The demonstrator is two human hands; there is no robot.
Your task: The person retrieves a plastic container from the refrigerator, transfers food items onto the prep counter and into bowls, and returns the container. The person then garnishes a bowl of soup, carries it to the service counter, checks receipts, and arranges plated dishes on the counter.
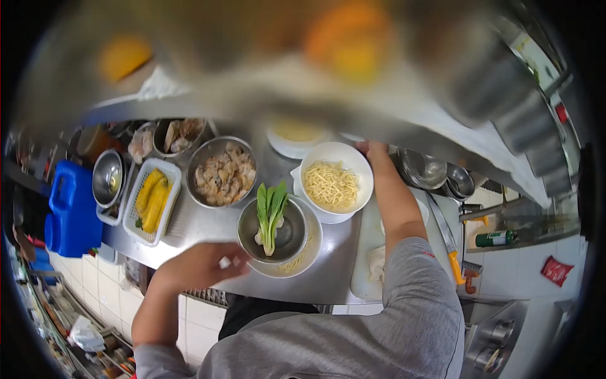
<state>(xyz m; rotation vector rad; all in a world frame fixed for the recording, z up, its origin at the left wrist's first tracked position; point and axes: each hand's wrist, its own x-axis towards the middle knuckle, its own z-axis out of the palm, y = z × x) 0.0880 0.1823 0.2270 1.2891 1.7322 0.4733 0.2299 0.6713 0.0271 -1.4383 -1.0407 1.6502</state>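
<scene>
My left hand (205, 264) is just left of a steel bowl (291, 232) at the counter's front. Its blurred fingers are loosely curved and look apart, with a pale patch between them that I cannot make out. Inside that bowl lies a green leafy stalk, like bok choy (270, 218). The steel bowl sits in a wider pale bowl (312, 256) with noodle bits. My right hand (374, 147) reaches to the back, by the upper right rim of a white bowl (363, 202) of yellow noodles (331, 184). Its fingers are mostly hidden under the shelf edge.
Left stand a steel bowl of peeled shrimp or similar seafood (225, 175), a white basket (151, 237) of yellow items and a blue jug (71, 208). An orange-handled knife (449, 237) lies on the white cutting board (366, 278) at right. A shelf (429, 132) overhangs the back.
</scene>
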